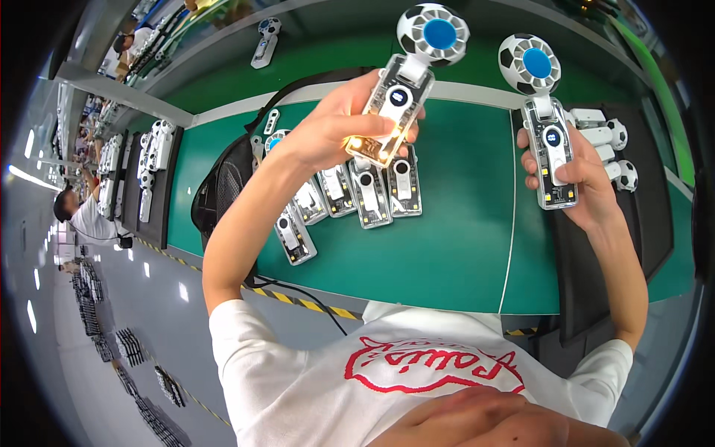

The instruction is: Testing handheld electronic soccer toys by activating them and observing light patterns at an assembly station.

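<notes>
My left hand (335,123) is wrapped round the clear handle of a soccer-ball-headed handheld device (402,97). Its round black-and-white head carries a blue disc, and orange lights glow at the handle's lower end beside my thumb. A matching handheld device (550,141), also with a blue disc, stands upright in my right hand (592,179), whose thumb presses on the white strip of the handle. Below my left hand, several more clear-handled devices (370,197) lie fanned out on the green table (447,253). My left arm and hand hide some of their heads.
A black mesh bag (223,179) with a strap lies left of the devices. On the right, a black tray (596,253) holds several white devices (599,136); another dark tray (164,216) with devices stands left. One device (266,45) lies beyond the ledge. Another person (86,216) works far left.
</notes>
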Action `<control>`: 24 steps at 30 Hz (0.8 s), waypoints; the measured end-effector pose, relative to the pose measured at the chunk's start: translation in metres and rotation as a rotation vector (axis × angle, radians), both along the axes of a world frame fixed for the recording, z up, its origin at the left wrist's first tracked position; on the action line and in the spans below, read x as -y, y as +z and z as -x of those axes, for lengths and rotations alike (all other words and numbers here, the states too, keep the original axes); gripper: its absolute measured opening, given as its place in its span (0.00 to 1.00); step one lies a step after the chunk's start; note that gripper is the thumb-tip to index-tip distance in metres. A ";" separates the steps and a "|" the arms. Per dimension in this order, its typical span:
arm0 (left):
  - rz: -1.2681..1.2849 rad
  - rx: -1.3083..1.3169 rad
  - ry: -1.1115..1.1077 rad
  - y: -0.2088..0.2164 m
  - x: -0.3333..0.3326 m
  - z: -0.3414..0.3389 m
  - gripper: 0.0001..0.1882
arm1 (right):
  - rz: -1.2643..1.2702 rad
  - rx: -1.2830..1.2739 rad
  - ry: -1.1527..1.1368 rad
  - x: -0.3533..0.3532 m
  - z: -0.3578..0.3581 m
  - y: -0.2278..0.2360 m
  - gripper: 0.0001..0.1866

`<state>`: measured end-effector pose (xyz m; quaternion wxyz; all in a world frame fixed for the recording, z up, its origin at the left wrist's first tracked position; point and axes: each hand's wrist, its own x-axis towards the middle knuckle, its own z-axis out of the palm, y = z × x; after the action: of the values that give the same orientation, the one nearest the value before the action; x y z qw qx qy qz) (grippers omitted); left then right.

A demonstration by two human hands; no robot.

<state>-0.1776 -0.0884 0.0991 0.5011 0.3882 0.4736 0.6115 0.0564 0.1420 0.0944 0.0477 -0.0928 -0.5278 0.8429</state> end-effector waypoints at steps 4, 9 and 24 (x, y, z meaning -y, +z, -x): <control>-0.019 0.075 -0.075 0.000 0.002 -0.020 0.31 | 0.037 -0.030 -0.013 0.007 -0.013 0.001 0.39; -0.033 0.081 -0.112 -0.001 0.004 -0.035 0.35 | 0.020 -0.043 -0.021 0.015 -0.027 0.001 0.39; 0.004 0.060 -0.104 0.001 0.005 -0.059 0.37 | -0.038 -0.052 -0.049 0.025 -0.041 0.002 0.40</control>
<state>-0.1191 -0.0934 0.1004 0.5469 0.3927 0.4388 0.5951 0.0978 0.1169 0.0965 0.0837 -0.0831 -0.5397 0.8335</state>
